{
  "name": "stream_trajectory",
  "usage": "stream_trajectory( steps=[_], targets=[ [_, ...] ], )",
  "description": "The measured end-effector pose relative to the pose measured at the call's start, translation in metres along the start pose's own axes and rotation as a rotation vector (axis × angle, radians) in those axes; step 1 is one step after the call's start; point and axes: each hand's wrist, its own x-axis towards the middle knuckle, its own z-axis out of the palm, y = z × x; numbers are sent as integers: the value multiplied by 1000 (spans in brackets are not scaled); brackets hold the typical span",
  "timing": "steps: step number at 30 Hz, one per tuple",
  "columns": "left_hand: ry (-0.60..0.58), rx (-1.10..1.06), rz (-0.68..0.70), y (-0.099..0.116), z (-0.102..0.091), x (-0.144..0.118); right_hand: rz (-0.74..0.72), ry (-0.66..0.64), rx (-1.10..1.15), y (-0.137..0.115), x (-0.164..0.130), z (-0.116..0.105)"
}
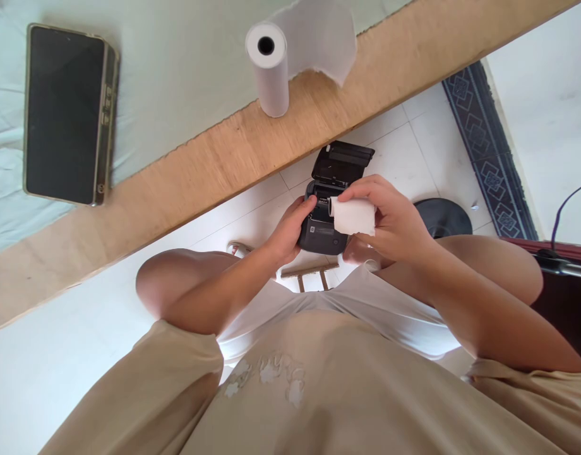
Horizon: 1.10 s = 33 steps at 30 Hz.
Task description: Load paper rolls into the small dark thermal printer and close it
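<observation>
Your left hand gripped a black device, boxy with rounded corners, pale print on its casing and its lid standing open, near the wooden table edge. Your right hand grasped a small white paper roll, loose flap hanging, at the open bay's right side.

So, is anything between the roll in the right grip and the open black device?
Nothing visible. The roll, in the right grip, overlaps the right side of the device in this view, and the lid stands open. The thumb of the left grip lies at the left edge of the opening. The roll hides part of it.
</observation>
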Motion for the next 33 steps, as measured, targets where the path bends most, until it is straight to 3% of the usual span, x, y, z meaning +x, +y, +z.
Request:
stream_trajectory(
  steps=[3,8,16,23,25,29,33],
  targets=[
    [-11,5,17,-2,0,0,-92,77,-130,7,2,5],
    [-12,48,63,-4,-2,-2,-48,146,-333,15,5,16],
    [-13,43,104,-3,-1,-6,-176,138,-395,17,11,22],
    [-15,35,97,1,-8,-5,-342,-59,-219,6,0,12],
    [-16,69,100,1,-9,-6,-284,46,-95,3,1,4],
    [-49,121,79,0,-9,-5,50,397,163,1,11,-6],
    [-65,167,74,-2,-8,-2,233,345,388,5,19,-4]
  ],
)
